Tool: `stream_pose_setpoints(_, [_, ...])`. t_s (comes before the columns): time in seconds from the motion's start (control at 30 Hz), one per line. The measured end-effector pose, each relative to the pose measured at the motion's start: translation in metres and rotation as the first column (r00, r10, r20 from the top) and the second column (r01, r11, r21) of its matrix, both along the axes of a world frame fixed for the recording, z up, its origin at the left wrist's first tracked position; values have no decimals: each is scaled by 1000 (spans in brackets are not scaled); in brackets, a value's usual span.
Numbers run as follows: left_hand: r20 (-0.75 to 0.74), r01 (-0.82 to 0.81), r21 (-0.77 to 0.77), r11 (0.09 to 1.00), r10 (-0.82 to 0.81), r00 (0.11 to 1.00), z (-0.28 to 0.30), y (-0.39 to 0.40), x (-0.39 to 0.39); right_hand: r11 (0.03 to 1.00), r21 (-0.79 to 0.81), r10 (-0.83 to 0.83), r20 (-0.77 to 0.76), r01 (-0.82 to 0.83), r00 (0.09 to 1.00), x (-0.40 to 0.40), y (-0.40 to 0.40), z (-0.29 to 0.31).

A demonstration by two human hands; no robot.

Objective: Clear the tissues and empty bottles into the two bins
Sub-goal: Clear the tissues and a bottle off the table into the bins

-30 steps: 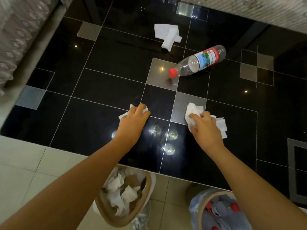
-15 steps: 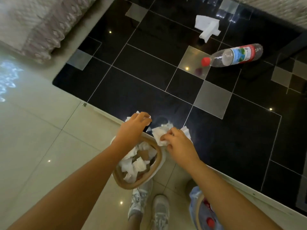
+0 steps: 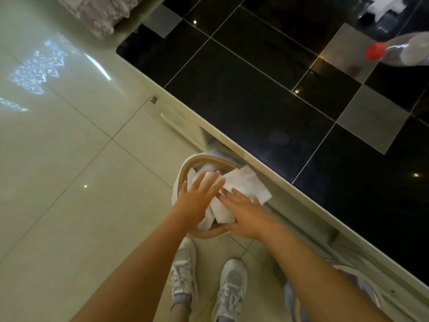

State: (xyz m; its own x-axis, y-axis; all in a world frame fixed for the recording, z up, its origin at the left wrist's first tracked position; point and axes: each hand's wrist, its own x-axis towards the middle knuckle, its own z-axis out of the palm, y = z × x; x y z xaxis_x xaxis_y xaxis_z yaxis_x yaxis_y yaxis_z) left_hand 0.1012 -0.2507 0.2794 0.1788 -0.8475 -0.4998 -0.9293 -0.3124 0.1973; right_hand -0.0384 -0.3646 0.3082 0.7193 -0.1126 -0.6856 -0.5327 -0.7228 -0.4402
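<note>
You have carried both tissues off the black table [image 3: 267,108] since a second ago, when each hand pressed one flat on the glass; half a second ago they were pinched at the table's near edge, and now both are released over the tissue bin [image 3: 185,173], which stands on the floor just below that edge; your view has swung down and left with them. That settles two tissues, I judge, provided the loose one drops in.

Largest first: the table runs diagonally from upper left to lower right; the tissue bin sits against its near side, already heaped with white paper; the second bin [image 3: 362,278], with its pale blue liner, lies further along the same edge, toward lower right, mostly hidden by your forearm.

The released tissues [image 3: 246,184] lie over the bin's table-side rim, one corner hanging toward the table; their long axis runs from that rim back toward you.

Your left hand [image 3: 199,198] is flat, fingers spread, above the heap; your right hand [image 3: 243,212] is likewise flat with fingers apart, holding nothing.

The bottle [image 3: 399,51] remains on the table, far from the bin, lying on its side; its red cap points left along the table; only its neck end shows.
</note>
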Motion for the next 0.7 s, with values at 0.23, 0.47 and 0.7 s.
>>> stream_pose_setpoints(0.23, [-29, -91, -28, 995, 90, 995, 19, 10, 7, 998, -61, 9, 21, -7, 1000, -3, 3, 21])
stream_pose_setpoints(0.47, [1, -98, -150, 984, 100, 995, 63, -5, 38, 921, -115, -358, 121, 372, 926, -4, -20, 46])
stream_pose_setpoints(0.7, [-13, -17, -232, 973, 14, 1000, 14, -4, 42, 970, -149, -214, -168, 190, 962, 8, -2, -25])
